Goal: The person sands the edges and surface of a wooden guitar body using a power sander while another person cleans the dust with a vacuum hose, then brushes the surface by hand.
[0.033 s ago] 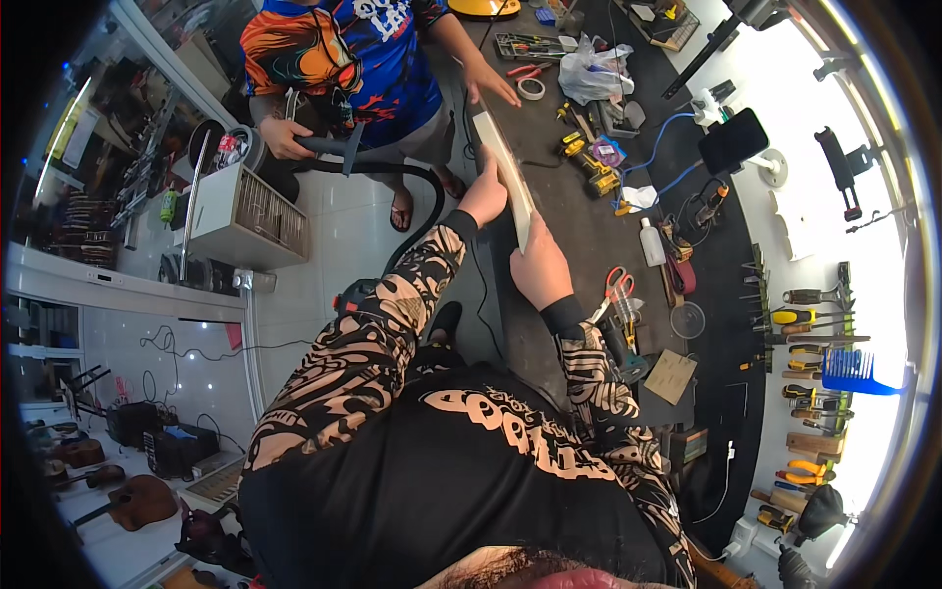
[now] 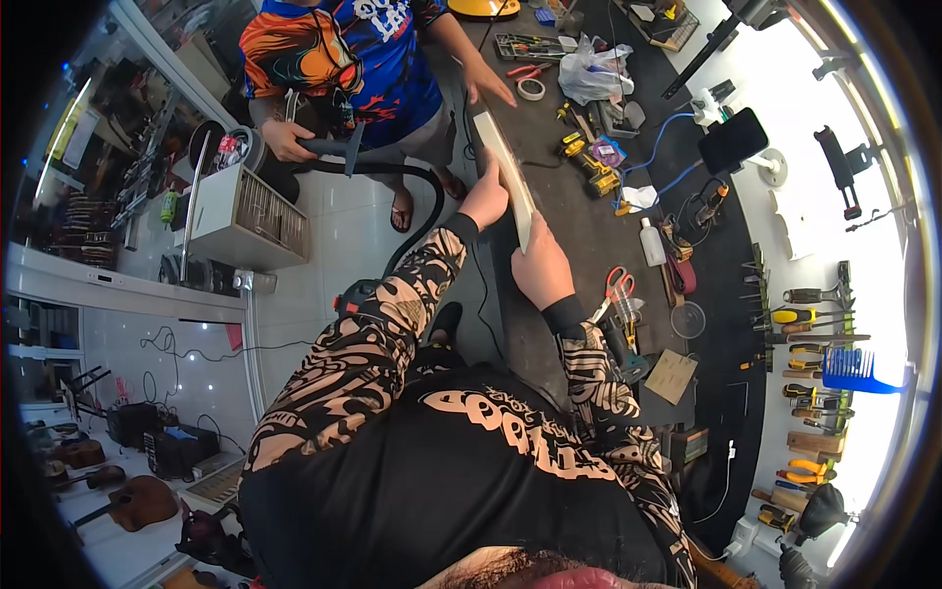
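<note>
A long, narrow, pale strip (image 2: 511, 185), wood by its look, lies slantwise over the left edge of the dark workbench (image 2: 584, 231). My left hand (image 2: 483, 200) is closed on its left side, the index finger stretched along it. At its near end my right hand (image 2: 542, 267) grips it, thumb on top. The far end reaches close to a co-worker's spread hand (image 2: 488, 82). In the other hand (image 2: 286, 140) the co-worker holds a dark vacuum nozzle (image 2: 332, 148). The strip's underside is hidden.
Right of my hands lie yellow drills (image 2: 592, 172), a white bottle (image 2: 652, 242), red-handled scissors (image 2: 617, 285) and sandpaper (image 2: 671, 376). A phone (image 2: 734, 140) stands on a holder by the tool wall. A black hose (image 2: 432, 187) curves over the floor at left.
The co-worker's spread hand and nozzle hand have shifted very slightly. My hands and the strip stay practically in place.
</note>
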The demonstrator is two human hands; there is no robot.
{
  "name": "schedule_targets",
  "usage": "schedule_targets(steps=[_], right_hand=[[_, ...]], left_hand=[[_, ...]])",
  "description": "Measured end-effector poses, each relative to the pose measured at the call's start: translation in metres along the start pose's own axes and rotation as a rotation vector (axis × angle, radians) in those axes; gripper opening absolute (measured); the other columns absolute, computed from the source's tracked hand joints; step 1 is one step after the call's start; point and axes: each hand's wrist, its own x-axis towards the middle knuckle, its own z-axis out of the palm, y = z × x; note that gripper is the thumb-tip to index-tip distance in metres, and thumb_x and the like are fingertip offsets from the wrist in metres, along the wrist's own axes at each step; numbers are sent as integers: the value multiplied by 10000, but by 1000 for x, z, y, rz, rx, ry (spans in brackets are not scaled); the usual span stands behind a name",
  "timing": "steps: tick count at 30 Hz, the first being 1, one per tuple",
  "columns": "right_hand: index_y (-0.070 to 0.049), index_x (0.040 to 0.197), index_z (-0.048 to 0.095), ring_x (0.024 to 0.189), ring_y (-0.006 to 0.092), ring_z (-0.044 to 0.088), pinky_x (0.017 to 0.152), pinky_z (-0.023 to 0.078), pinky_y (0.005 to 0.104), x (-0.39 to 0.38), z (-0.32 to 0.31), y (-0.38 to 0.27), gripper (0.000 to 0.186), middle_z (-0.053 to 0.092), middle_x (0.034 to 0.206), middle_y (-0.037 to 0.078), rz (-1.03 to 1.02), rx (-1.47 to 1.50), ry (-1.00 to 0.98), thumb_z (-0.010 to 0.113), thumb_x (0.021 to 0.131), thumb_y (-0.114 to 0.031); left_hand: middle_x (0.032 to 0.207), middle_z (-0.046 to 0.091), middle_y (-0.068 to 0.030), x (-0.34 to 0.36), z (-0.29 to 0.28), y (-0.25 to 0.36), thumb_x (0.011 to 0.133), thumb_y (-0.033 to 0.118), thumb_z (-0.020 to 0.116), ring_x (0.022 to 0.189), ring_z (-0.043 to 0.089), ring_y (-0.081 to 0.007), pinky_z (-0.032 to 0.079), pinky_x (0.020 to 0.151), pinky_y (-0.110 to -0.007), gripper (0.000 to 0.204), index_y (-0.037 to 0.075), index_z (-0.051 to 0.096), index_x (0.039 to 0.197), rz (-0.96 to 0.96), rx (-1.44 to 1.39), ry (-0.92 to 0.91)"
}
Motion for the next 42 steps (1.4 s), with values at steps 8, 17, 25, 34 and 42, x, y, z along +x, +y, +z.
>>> schedule_targets(steps=[8, 17, 25, 34, 42], right_hand=[[68, 1585, 509, 1173, 527, 746, 999, 618, 576, -6, -14, 10, 697, 752, 1307, 346, 61, 2, 3, 708, 937, -92], [-4, 1525, 605, 1194, 528, 737, 1027, 597, 577, 12, -24, 74, 620, 772, 1255, 333, 57, 171, 81, 773, 956, -183], [39, 1298, 661, 1114, 495, 766, 1014, 606, 556, 7, -14, 94, 421, 791, 1150, 304, 127, 80, -38, 711, 975, -226], [32, 1512, 608, 1217, 473, 749, 1090, 580, 536, 20, -30, 101, 589, 778, 1269, 298, 167, 141, -54, 718, 994, -224], [37, 1537, 605, 1269, 473, 739, 1119, 571, 524, 22, -36, 86, 620, 768, 1328, 323, 169, 173, -82, 739, 988, -217]], left_hand=[[1593, 577, -439, -64, 17, 16, 927, -101, 470, 1522, 560, -527, 469, 1235, -444, 1043, 53, 22, 1857, 112, 77, -139], [1425, 780, -196, -77, 44, -60, 862, -165, 497, 1390, 703, -248, 515, 1203, -374, 590, -58, 737, 1391, 248, -167, -432], [1432, 730, -201, -287, 275, -24, 902, 221, 731, 1303, 688, -452, 590, 1079, -539, 547, 86, 740, 1432, 955, 145, -1273], [1265, 749, -177, -364, 388, -32, 812, 383, 830, 1252, 675, -391, 534, 1033, -600, 577, 112, 779, 1319, 1124, 407, -1178], [1118, 751, -185, -324, 344, -12, 793, 440, 842, 1096, 722, -384, 589, 886, -567, 542, 93, 801, 1209, 1090, 419, -1052]])
